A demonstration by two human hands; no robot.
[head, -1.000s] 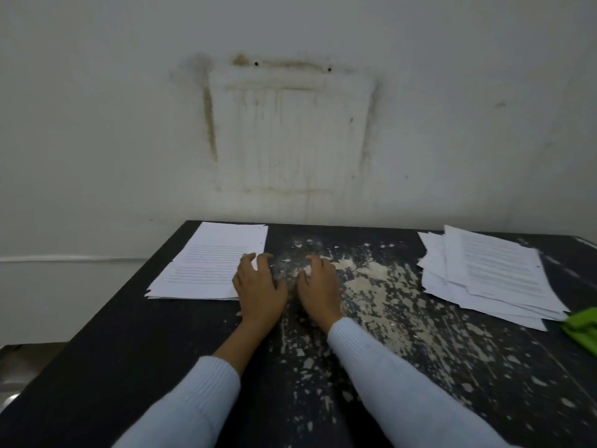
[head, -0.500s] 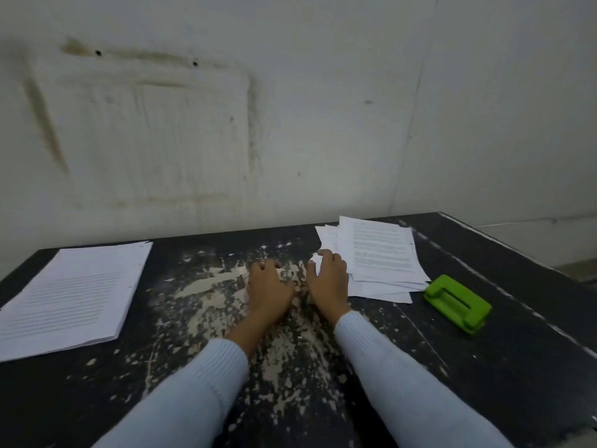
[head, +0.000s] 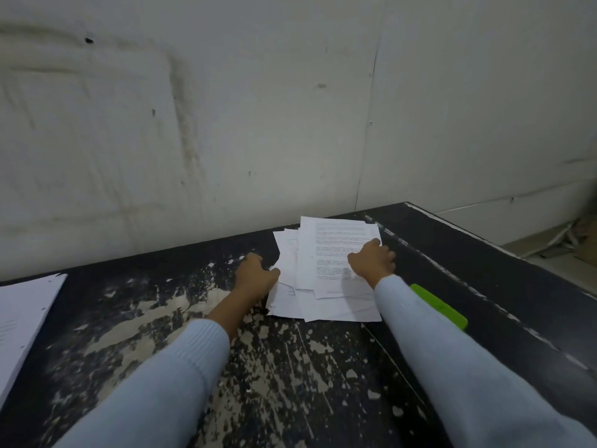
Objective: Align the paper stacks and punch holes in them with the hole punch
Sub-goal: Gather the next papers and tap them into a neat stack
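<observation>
A loose, uneven stack of printed sheets (head: 326, 286) lies on the black table at the right, near the wall. My left hand (head: 256, 278) is at its left edge, with the thumb on top of the sheets and the fingers curled at the side. Over the stack's right edge sits my right hand (head: 371, 260), its fingers curled down around the edge of the top sheets. A green hole punch (head: 441, 307) lies just right of the stack, partly hidden behind my right sleeve. A second, neat stack (head: 22, 318) lies at the far left, cut off by the frame.
The black tabletop (head: 290, 367) is worn, with pale flaking patches in the middle. A white wall runs right behind the table. The table's right edge (head: 504, 250) slants away, with floor clutter beyond it.
The view swung to the right. Both hands left the table's middle and reached to the loose stack, the left to its left edge and the right across to its right edge.
</observation>
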